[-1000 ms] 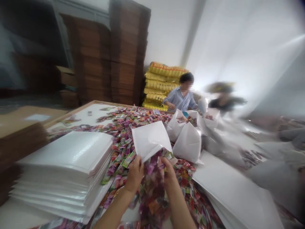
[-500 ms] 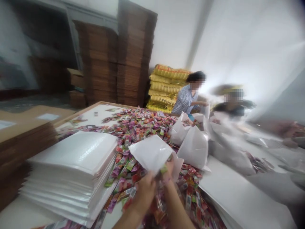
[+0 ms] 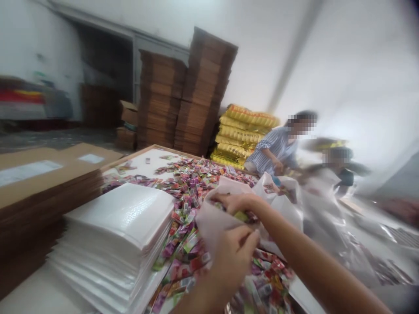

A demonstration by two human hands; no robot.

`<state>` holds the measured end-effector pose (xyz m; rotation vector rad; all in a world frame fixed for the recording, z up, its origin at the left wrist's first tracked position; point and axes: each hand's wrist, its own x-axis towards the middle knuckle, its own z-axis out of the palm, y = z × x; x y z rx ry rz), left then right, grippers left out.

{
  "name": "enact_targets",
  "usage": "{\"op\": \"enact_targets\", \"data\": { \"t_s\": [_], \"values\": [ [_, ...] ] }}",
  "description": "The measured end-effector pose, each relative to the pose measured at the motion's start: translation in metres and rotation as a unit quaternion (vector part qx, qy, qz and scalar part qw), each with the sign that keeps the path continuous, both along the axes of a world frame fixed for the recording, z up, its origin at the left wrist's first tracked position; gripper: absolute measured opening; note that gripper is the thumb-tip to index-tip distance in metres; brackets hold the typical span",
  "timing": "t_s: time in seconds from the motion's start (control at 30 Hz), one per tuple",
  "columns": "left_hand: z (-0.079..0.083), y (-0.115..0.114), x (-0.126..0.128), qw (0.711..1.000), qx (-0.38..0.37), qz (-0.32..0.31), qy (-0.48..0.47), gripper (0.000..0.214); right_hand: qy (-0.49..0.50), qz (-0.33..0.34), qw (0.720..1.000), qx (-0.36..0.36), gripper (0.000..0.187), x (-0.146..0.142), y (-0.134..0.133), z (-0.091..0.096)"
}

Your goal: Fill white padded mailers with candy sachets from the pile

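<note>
Head view: the whole picture is smeared by motion, so the print on the sachets (image 3: 196, 176) heaped on the table (image 3: 140, 163) cannot be read. The left hand (image 3: 233, 257) has its fingers curled shut on the near edge of the white bag (image 3: 209, 222), which it holds above the heap, just right of the mailer stack (image 3: 121, 218). The right hand (image 3: 236, 202) lies over the bag's mouth, its fingers bent down around a handful of sachets. The palm hides most of them, and the bag's inside cannot be seen. The left forearm is cut off at the bottom edge. A person (image 3: 276, 148) in a striped shirt stands beyond the filled bags (image 3: 283, 192); a second person (image 3: 337, 168) is only a blur. Flat cardboard (image 3: 42, 179) lies to the left.

Against half a second ago, the right hand has risen from beside the left to the bag's mouth. The bag now stands opened instead of flat. The camera has swung left, showing more of the doorway.
</note>
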<state>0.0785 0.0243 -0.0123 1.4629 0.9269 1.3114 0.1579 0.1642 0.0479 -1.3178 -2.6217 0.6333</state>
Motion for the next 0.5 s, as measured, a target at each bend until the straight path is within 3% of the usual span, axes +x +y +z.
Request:
{"op": "enact_targets", "data": {
  "t_s": [0.03,0.1,0.13,0.17,0.23,0.3,0.4,0.5],
  "values": [
    [0.002,0.002,-0.017,0.994,0.060,0.063,0.073,0.023,-0.035,0.039,0.998,-0.041,0.073,-0.004,-0.001,-0.002],
    [-0.001,0.019,-0.050,0.948,0.154,0.201,0.192,0.020,-0.074,0.084,0.987,-0.116,0.053,-0.008,-0.003,-0.016],
    [-0.006,0.033,-0.063,0.926,0.179,0.233,0.239,0.024,-0.075,0.083,0.985,-0.133,0.042,-0.009,-0.003,-0.024],
    [-0.012,0.050,-0.074,0.912,0.188,0.229,0.283,0.030,-0.071,0.074,0.984,-0.145,0.034,-0.009,-0.002,-0.030],
    [-0.022,0.087,-0.085,0.906,0.179,0.159,0.348,0.042,-0.057,0.037,0.986,-0.149,0.032,-0.006,0.000,-0.033],
    [-0.024,0.118,-0.087,0.903,0.164,0.100,0.385,0.053,-0.029,0.021,0.988,-0.150,0.040,0.003,0.001,-0.020],
    [-0.008,0.139,-0.080,0.901,0.137,0.047,0.410,0.056,0.078,0.043,0.986,-0.140,0.052,0.022,-0.010,0.017],
    [0.024,0.131,-0.066,0.915,0.067,-0.042,0.396,0.055,0.247,0.015,0.966,-0.075,0.047,0.048,-0.037,0.046]
  ]
}}
